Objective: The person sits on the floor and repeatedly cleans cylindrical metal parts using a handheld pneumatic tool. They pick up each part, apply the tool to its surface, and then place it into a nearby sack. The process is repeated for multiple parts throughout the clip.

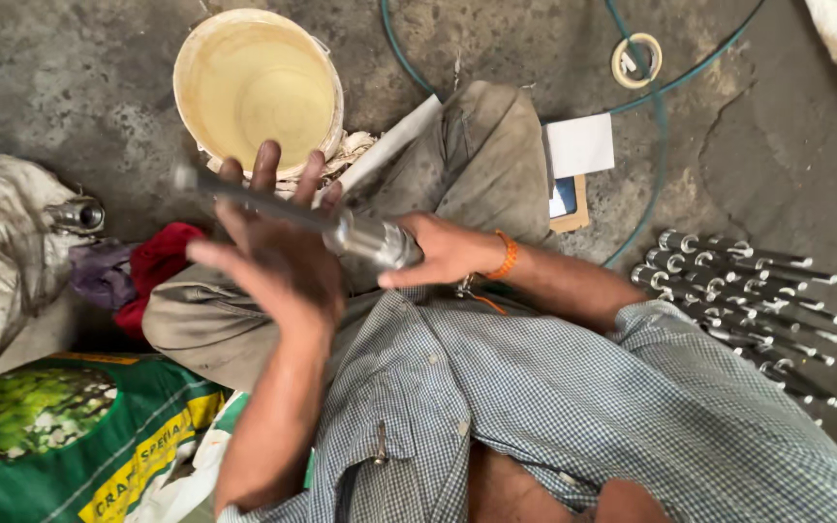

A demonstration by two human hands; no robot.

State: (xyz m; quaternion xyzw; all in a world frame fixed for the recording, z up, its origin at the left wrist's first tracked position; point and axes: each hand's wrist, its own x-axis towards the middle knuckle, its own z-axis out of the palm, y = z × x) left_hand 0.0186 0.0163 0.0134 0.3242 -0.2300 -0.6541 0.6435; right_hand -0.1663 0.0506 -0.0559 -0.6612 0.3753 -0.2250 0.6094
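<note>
Head view, right hand [443, 250] gripping shiny metal rod [341, 228]

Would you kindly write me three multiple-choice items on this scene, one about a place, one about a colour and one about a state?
1. Where does the heap of finished metal parts lie?
A. In the bucket
B. On the floor at the person's right
C. On the sack

2. What colour is the wristband on the right hand?
A. Orange
B. Blue
C. White

3. How does the left hand meet the metal rod?
A. Closed in a fist round it
B. Far away from it
C. Fingers spread open, flat along it

Answers:
1 B, the shiny pieces are stacked on the concrete beside the right arm.
2 A, an orange band circles that wrist.
3 C, the fingers are stretched out along the thin shaft, while the right hand has its grip on the thick end.
</note>
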